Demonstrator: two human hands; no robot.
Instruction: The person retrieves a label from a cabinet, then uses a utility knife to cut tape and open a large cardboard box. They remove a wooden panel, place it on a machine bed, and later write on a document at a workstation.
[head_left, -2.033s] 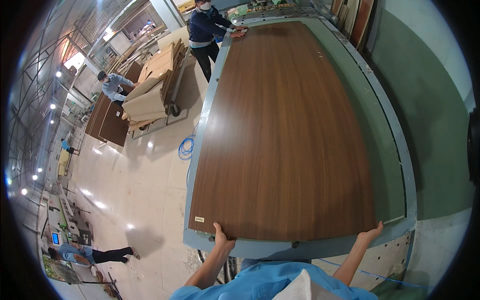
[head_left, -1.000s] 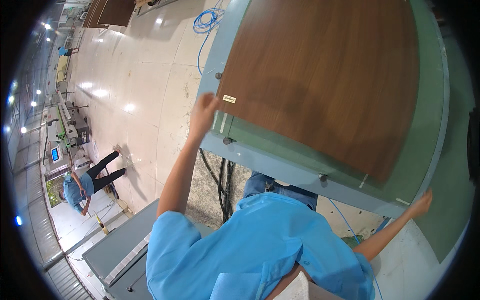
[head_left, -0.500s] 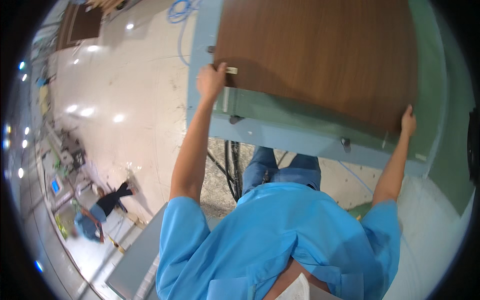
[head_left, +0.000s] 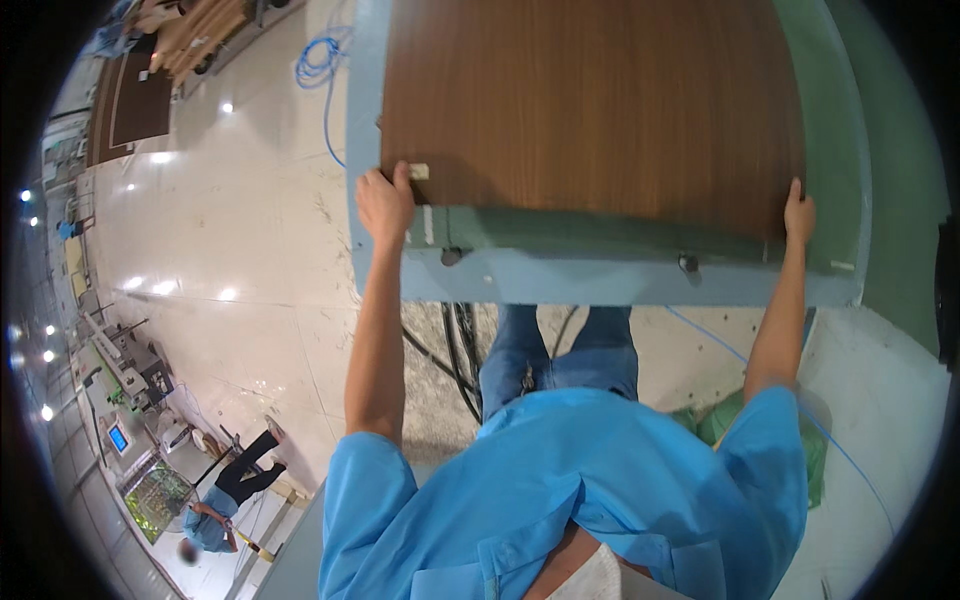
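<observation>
A large brown wood-grain panel (head_left: 590, 110) lies over a workbench with a green top and a grey-blue border (head_left: 580, 285). At its near left corner my left hand (head_left: 386, 205) grips the edge, thumb on the upper face beside a small pale sticker (head_left: 419, 172). My right hand (head_left: 798, 216) is closed on the right edge near the other near corner, its thumb pointing along the edge. The fingers under the panel are hidden. The panel's near edge stops short of the bench's front edge, leaving a strip of green between.
Dark knobs (head_left: 452, 257) sit along the bench front. Black cables (head_left: 460, 350) and a blue hose (head_left: 705, 342) run below it. A coiled blue hose (head_left: 318, 62) lies on the floor at left. Another person (head_left: 225, 505) is at equipment far lower left.
The whole view has turned, so the bench edge now looks level. The panel's left edge appears a little closer to the bench's left side. Both hands keep their hold.
</observation>
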